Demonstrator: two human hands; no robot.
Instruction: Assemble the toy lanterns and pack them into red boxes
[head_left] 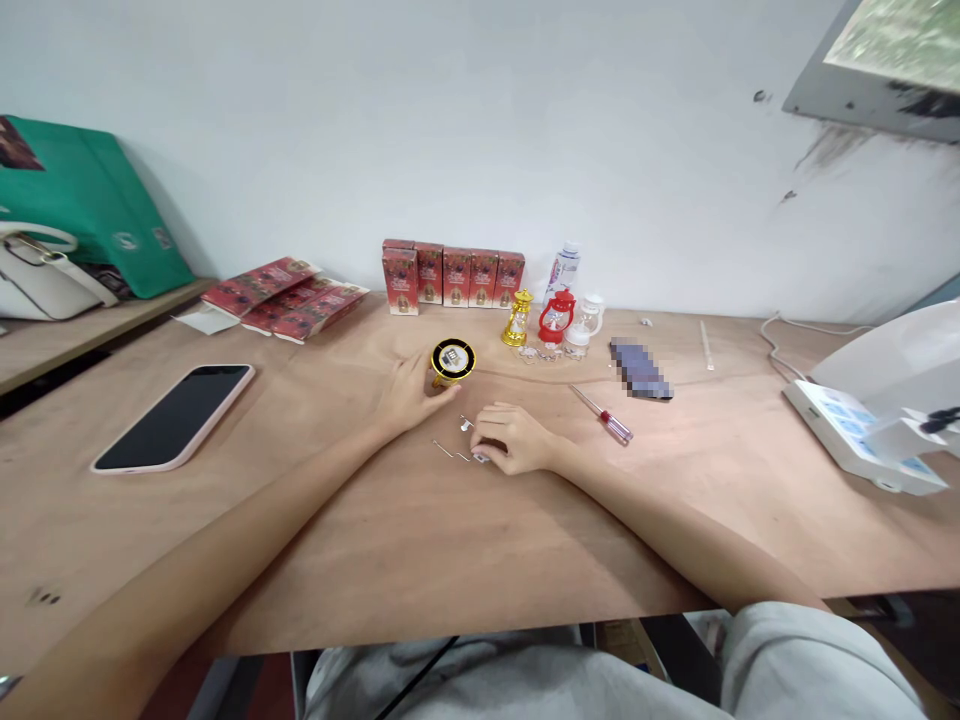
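Note:
My left hand (409, 393) is closed round a small gold lantern (454, 358), whose round black-and-gold underside faces me. Just to its right, my right hand (514, 437) rests low over the wood, fingertips pinched on a small white piece (481, 457) at the tabletop. Beside those fingertips lie a small pale part (466, 424) and a thin bent wire (442, 448). Farther back stand a gold lantern (517, 318), a red lantern (556, 317) and a white lantern (586, 320), with small metal bits (536, 353) in front. A screwdriver (604, 415) lies right of my right hand.
Several red boxes (457, 276) and a bottle (564, 268) stand along the wall. Flat red cartons (300, 300) lie back left, and a phone (176, 418) nearer. A blurred dark object (640, 368) is right, before a white power strip (862, 435) with a cable.

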